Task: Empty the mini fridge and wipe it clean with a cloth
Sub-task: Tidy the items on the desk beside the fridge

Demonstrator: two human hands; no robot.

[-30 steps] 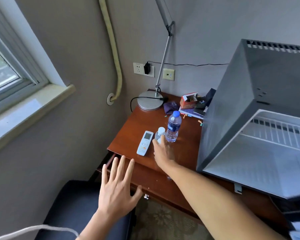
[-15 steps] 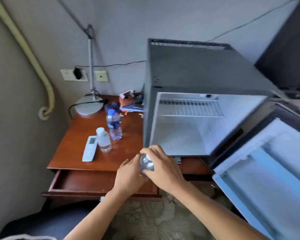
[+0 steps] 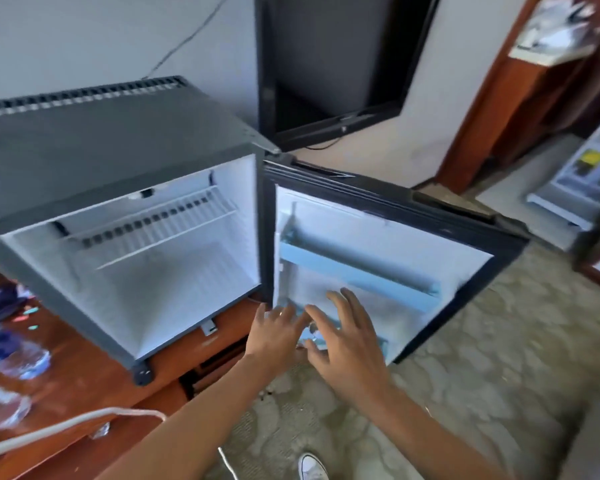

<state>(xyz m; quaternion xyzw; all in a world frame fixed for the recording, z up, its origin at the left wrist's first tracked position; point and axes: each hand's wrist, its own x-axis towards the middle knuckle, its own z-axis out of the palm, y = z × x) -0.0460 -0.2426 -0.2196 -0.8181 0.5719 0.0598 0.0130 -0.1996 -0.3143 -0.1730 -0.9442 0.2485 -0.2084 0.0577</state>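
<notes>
At fridge door [image 3: 378,244] lower shelf | both hands [image 3: 347,344] spread, fingers straight | reaching for small bottle [image 3: 313,336] to empty it

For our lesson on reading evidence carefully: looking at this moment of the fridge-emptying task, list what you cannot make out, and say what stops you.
1. Head view: what lies in the lower door shelf is covered by the left hand and right hand.
2. Whether either hand grips anything: the fingers are motion-blurred.
3. Bottles on the desk: smeared and cut off by the left edge.
4. Mini fridge interior floor front: blurred.
</notes>
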